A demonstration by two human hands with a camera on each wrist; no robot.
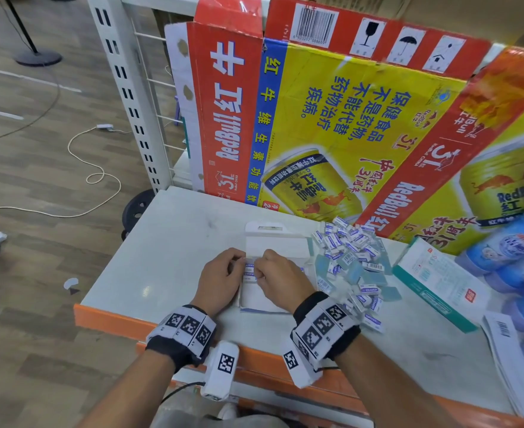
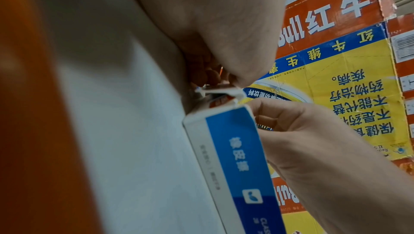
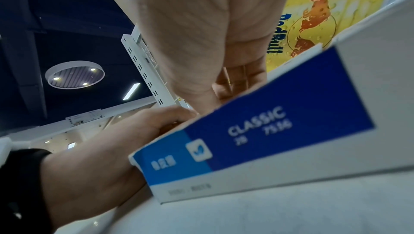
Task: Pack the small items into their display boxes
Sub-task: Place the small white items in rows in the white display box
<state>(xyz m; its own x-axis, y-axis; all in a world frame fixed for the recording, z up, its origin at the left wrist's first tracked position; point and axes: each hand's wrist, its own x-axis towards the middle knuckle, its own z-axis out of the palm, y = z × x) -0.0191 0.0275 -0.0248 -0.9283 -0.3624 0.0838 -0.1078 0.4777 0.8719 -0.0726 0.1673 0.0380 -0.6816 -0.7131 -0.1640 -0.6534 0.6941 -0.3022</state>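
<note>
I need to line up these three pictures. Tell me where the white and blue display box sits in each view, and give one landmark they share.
Head: display box at centre, flat on the white table, under the left hand and right hand.
Left wrist: lower centre, blue band facing the camera.
Right wrist: right of centre, printed CLASSIC.
Shared landmark: the yellow Red Bull carton behind.
</note>
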